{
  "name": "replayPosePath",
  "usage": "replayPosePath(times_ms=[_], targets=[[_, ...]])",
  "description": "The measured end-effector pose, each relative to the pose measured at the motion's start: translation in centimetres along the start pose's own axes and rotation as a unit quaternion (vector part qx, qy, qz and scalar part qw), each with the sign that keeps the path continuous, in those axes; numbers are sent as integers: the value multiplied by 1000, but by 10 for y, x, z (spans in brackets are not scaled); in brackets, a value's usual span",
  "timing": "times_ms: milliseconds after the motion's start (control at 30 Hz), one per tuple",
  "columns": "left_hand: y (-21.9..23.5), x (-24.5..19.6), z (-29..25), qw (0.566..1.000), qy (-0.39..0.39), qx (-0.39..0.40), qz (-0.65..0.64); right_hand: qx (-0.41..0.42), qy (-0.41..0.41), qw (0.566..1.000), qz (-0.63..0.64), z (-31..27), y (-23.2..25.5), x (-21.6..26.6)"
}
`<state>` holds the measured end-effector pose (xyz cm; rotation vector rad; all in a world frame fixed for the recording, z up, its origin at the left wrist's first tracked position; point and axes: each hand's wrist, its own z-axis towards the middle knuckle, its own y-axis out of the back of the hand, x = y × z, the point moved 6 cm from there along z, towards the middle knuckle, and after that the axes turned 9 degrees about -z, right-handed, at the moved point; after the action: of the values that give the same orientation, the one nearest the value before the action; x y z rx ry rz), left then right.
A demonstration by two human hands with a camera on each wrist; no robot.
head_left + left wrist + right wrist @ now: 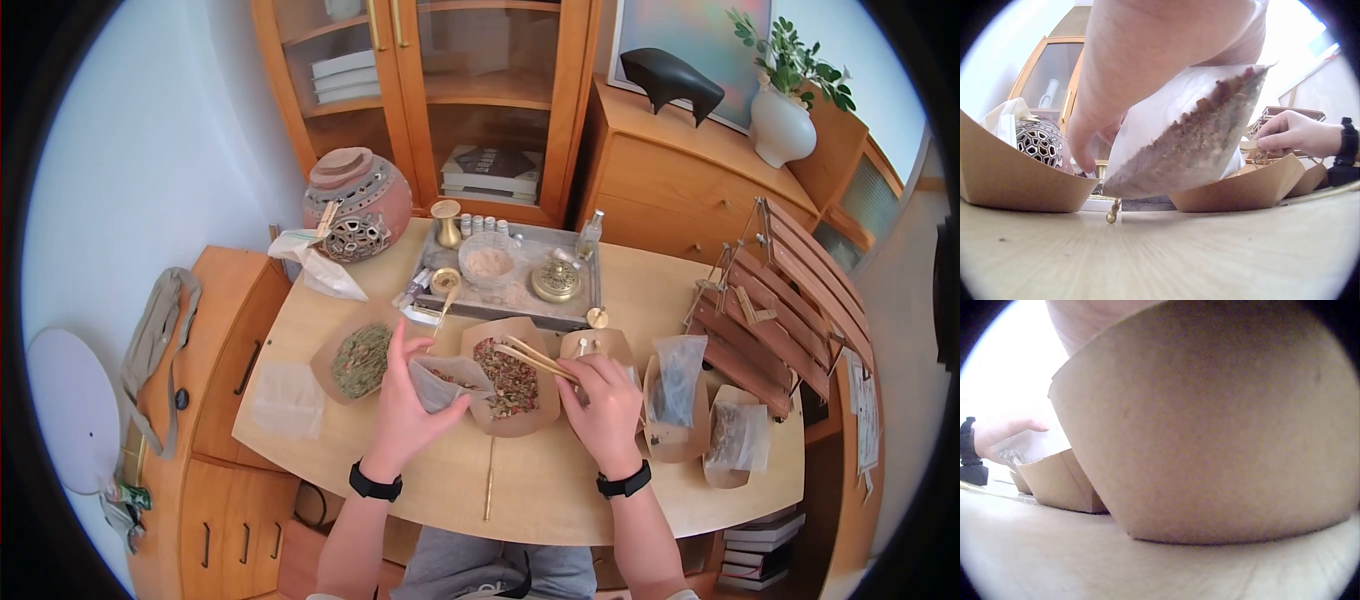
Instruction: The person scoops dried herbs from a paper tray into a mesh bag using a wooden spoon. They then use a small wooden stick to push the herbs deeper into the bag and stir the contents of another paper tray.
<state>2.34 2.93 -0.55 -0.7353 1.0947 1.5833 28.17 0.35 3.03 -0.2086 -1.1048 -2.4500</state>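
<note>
My left hand (415,415) holds a translucent bag (447,384) by its edges, thumb on the near side. In the left wrist view, brown and reddish dried bits fill part of the tilted bag (1191,134). My right hand (603,405) pinches wooden tweezers (535,357), their tips over the paper tray (520,428) of dried red and green petals (512,380). In the right wrist view a paper tray (1210,437) hides most of the right hand.
A tray of green dried herbs (361,362) sits at the left, more paper trays (672,440) at the right. Behind stands a grey tray (520,312) with a bowl and brass pieces. A gold stick (489,480) lies near the front edge.
</note>
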Motion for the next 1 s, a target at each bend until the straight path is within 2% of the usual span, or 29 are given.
replayPosePath(times_ms=[167, 433, 667, 767, 833, 1000], targets=[[-1, 1, -1, 999, -2, 23, 27, 43, -40, 997, -40, -1, -8, -8], [1, 0, -3, 1000, 6, 12, 17, 80, 15, 993, -83, -6, -23, -1], [2, 2, -2, 1000, 13, 7, 15, 68, 4, 995, -67, -3, -16, 2], [2, 1, -3, 1000, 15, 7, 26, 36, -11, 999, -39, -2, -10, 0], [2, -1, -3, 999, 18, 5, 30, 16, -62, 998, 27, -2, -3, -6], [1, 0, -2, 999, 11, 9, 28, 39, -37, 999, -2, -2, -7, -1]])
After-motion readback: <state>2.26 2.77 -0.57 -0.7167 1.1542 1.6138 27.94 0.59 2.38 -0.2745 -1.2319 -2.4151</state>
